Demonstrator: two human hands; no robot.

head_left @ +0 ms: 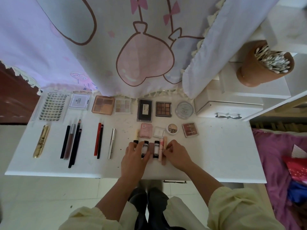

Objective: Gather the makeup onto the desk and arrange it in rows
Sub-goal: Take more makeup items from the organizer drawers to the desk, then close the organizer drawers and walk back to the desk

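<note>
Many cotton swabs [272,61] fill the brown cup [250,72]; left grip [135,155] rests released on black-white tubes [156,149], right grip [177,152] pinches a peach tube [165,141].

Left hand [135,152] rests on lip tubes [156,147], right hand [176,152] pinches one, on desk [216,156].

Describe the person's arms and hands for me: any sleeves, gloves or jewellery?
The left hand and right hand are bare: no gloves, no ring or watch showing. The left sleeve and right sleeve are alike: loose, pale cream cloth, puffed and gathered into an elastic cuff.
</note>
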